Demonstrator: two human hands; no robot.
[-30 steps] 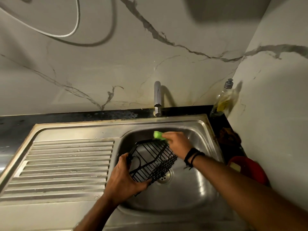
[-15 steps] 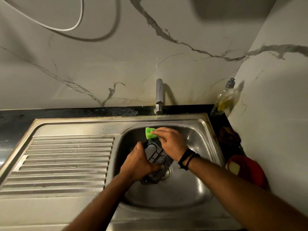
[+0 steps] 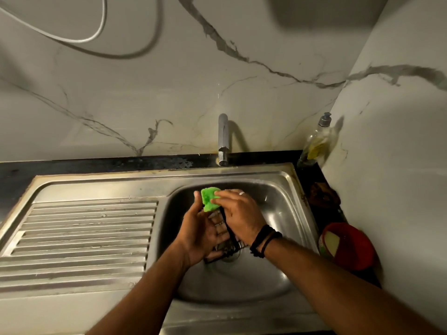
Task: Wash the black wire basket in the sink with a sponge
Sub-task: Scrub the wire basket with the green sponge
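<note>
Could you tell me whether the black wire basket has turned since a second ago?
Yes. The black wire basket lay open-faced across the sink basin; it now stands edge-on between both hands, above the drain.

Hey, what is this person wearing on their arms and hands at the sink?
Both forearms are bare, with no sleeves in view. The right hand has a thin silver-coloured ring on one finger, and black cord bracelets circle the right wrist. The left hand shows no ring, band or glove.

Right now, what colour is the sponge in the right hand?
Bright green sponge, clearest in the head view.
</note>
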